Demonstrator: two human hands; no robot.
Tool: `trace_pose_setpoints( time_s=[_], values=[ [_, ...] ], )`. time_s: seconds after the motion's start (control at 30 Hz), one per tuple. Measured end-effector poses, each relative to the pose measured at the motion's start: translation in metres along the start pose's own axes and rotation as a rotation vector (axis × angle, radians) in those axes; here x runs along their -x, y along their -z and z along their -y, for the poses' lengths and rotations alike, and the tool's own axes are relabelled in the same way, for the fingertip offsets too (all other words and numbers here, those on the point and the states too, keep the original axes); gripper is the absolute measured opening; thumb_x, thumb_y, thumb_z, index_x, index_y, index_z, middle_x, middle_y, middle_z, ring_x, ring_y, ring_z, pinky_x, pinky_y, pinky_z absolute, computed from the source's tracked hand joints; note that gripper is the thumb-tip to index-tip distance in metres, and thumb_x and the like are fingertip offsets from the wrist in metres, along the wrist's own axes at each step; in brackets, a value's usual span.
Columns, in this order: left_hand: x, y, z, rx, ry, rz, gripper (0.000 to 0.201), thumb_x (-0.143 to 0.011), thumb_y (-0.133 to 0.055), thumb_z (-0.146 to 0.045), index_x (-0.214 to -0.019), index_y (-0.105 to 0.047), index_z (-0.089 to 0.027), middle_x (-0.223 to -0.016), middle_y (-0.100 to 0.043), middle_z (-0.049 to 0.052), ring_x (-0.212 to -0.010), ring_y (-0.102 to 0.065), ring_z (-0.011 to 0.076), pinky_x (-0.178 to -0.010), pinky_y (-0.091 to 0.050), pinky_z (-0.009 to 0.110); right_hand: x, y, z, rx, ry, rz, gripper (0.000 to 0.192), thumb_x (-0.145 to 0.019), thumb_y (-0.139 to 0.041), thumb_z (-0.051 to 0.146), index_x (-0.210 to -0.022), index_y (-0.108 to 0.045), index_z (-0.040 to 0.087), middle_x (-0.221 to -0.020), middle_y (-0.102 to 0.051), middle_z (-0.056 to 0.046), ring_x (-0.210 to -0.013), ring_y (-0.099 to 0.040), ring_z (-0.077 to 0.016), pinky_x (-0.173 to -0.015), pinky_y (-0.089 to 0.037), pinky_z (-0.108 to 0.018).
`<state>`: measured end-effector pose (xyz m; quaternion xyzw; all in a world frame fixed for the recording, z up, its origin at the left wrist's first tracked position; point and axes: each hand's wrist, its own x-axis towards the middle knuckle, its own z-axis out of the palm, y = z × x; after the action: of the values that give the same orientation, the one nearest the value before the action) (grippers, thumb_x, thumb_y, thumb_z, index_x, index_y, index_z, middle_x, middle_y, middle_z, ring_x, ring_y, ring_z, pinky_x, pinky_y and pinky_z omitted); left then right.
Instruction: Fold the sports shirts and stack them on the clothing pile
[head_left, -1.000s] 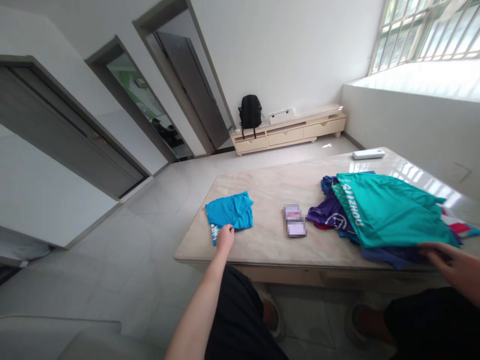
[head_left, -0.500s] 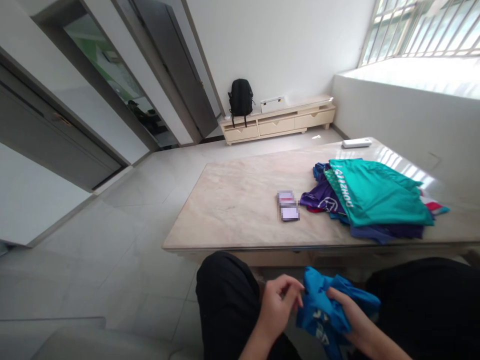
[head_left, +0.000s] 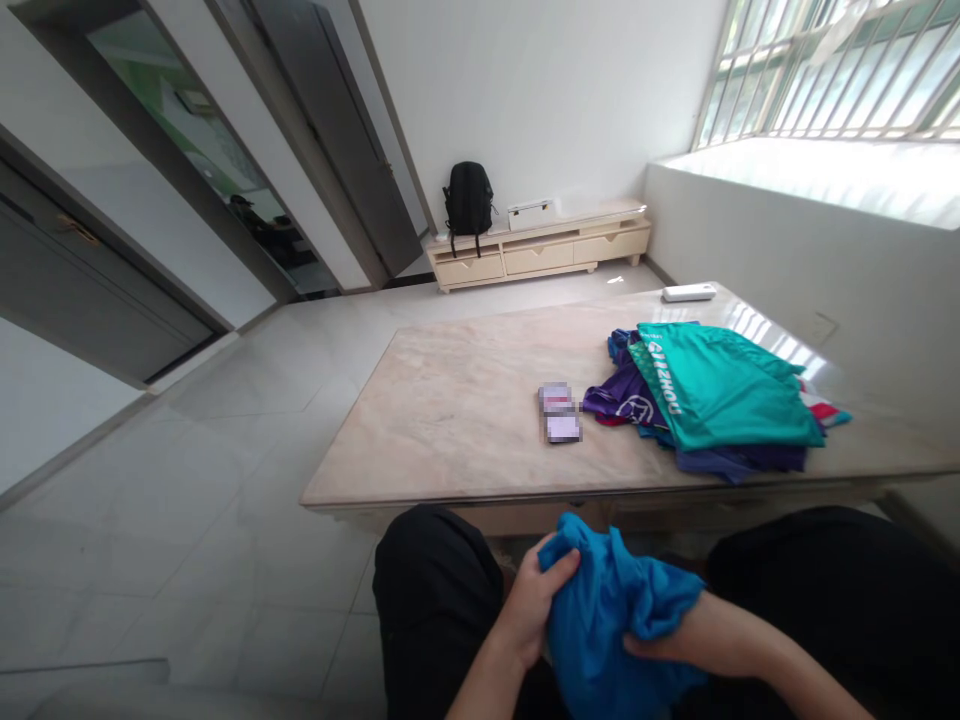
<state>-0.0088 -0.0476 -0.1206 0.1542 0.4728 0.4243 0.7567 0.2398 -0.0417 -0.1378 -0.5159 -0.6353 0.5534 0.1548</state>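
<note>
Gripping a bunched blue garment [head_left: 611, 625] low over the lap, between black-clad knees, well short of the table edge. Left hand [head_left: 536, 600] at about 9 o'clock of the bundle, fingers curled closed into the cloth near its top fold, thumb tucked against the fabric, likely to keep the loose upper part from slumping. Right hand [head_left: 660, 640] at about 3 o'clock, mostly buried under the fabric, so cannot tell whether closed on it; only the wrist and a bit of the palm showing, seemingly propping the bundle from below and inside. Held crumpled rather than flat, with folds draping down toward 6 o'clock.

Farther out, at 12 o'clock from the grip, a pale stone table [head_left: 450, 400]. Near its middle, a small blurred item [head_left: 559, 412]. Just beside that, toward 3 o'clock, a heap of clothes with a teal shirt [head_left: 720, 385] on top, over purple and dark blue pieces [head_left: 637, 400], lying apart from the held bundle. At the far corner, a white remote-like bar [head_left: 688, 292]. Beyond, against the wall, a low cabinet [head_left: 536, 255] bearing a black backpack [head_left: 468, 200].
</note>
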Motion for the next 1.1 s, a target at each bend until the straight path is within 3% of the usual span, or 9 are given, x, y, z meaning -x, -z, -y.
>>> trace_pose_setpoints(
  time_s=[0.07,0.13,0.2,0.3,0.37,0.43,0.6,0.83,1.1],
  values=[
    [-0.004,0.003,0.002,0.015,0.009,-0.113,0.048,-0.066,-0.092,-0.035,-0.104,-0.070,-0.014,-0.096,-0.078,0.011,-0.094,-0.075,0.0275,-0.092,-0.057,0.038,-0.030,0.025,-0.007,0.196,0.079,-0.195,0.019,-0.070,-0.081,0.041,-0.083,-0.078,0.027,-0.081,-0.077,-0.005,-0.082,-0.073,-0.0293,-0.076,-0.058,-0.037],
    [-0.008,0.004,0.007,0.022,0.066,-0.170,0.041,-0.070,-0.087,-0.034,-0.100,-0.068,-0.015,-0.088,-0.077,0.008,-0.082,-0.075,0.0251,-0.084,-0.059,0.038,-0.068,0.048,-0.006,0.255,0.148,-0.382,0.023,-0.085,-0.065,0.045,-0.084,-0.075,0.024,-0.073,-0.073,-0.005,-0.066,-0.069,-0.0246,-0.063,-0.054,-0.033],
    [-0.012,0.002,0.013,-0.010,0.117,-0.194,0.037,-0.072,-0.084,-0.032,-0.099,-0.066,-0.016,-0.081,-0.075,0.005,-0.073,-0.074,0.0226,-0.079,-0.060,0.038,-0.112,0.062,0.001,0.258,0.236,-0.468,0.033,-0.096,-0.049,0.044,-0.109,-0.071,0.024,-0.094,-0.076,-0.007,-0.070,-0.070,-0.0211,-0.067,-0.055,-0.032],
    [-0.018,0.000,0.026,-0.042,0.171,-0.192,0.042,-0.072,-0.084,-0.033,-0.105,-0.064,-0.017,-0.081,-0.074,0.005,-0.074,-0.073,0.0228,-0.079,-0.059,0.039,-0.172,0.066,0.015,0.288,0.349,-0.494,0.047,-0.095,-0.051,0.038,-0.140,-0.056,0.027,-0.138,-0.064,-0.008,-0.079,-0.070,-0.0173,-0.082,-0.055,-0.033],
    [-0.023,0.002,0.035,-0.049,0.174,-0.173,0.048,-0.068,-0.085,-0.033,-0.107,-0.064,-0.016,-0.085,-0.075,0.007,-0.080,-0.073,0.0246,-0.082,-0.058,0.039,-0.201,0.062,0.019,0.314,0.384,-0.506,0.056,-0.094,-0.052,0.033,-0.149,-0.047,0.030,-0.148,-0.056,-0.008,-0.075,-0.068,-0.0150,-0.081,-0.055,-0.032],
    [-0.028,0.007,0.042,-0.056,0.153,-0.170,0.051,-0.063,-0.088,-0.033,-0.105,-0.066,-0.015,-0.087,-0.076,0.008,-0.087,-0.073,0.0260,-0.086,-0.057,0.038,-0.217,0.058,0.019,0.335,0.392,-0.528,0.058,-0.094,-0.050,0.031,-0.152,-0.043,0.031,-0.146,-0.058,-0.007,-0.069,-0.066,-0.0136,-0.074,-0.054,-0.030],
    [-0.038,0.016,0.049,-0.068,0.101,-0.180,0.053,-0.052,-0.094,-0.034,-0.095,-0.071,-0.014,-0.085,-0.075,0.008,-0.090,-0.071,0.0267,-0.089,-0.055,0.036,-0.225,0.054,0.011,0.386,0.398,-0.547,0.051,-0.095,-0.050,0.032,-0.145,-0.053,0.033,-0.139,-0.063,-0.005,-0.066,-0.066,-0.0145,-0.065,-0.051,-0.029],
    [-0.044,0.007,0.053,-0.127,0.091,-0.053,0.048,-0.050,-0.095,-0.037,-0.086,-0.072,-0.014,-0.074,-0.070,0.003,-0.081,-0.068,0.0236,-0.086,-0.054,0.036,-0.223,0.055,0.010,0.418,0.388,-0.549,0.053,-0.095,-0.048,0.032,-0.148,-0.050,0.034,-0.145,-0.059,-0.005,-0.065,-0.065,-0.0127,-0.064,-0.049,-0.029],
    [-0.043,0.007,0.060,-0.137,0.107,-0.058,0.055,-0.051,-0.095,-0.039,-0.096,-0.074,-0.016,-0.082,-0.073,0.005,-0.086,-0.069,0.0250,-0.088,-0.054,0.037,-0.223,0.056,0.010,0.429,0.358,-0.531,0.063,-0.094,-0.051,0.033,-0.156,-0.041,0.030,-0.108,-0.075,-0.005,-0.067,-0.064,-0.0169,-0.061,-0.042,-0.028]
  ],
)
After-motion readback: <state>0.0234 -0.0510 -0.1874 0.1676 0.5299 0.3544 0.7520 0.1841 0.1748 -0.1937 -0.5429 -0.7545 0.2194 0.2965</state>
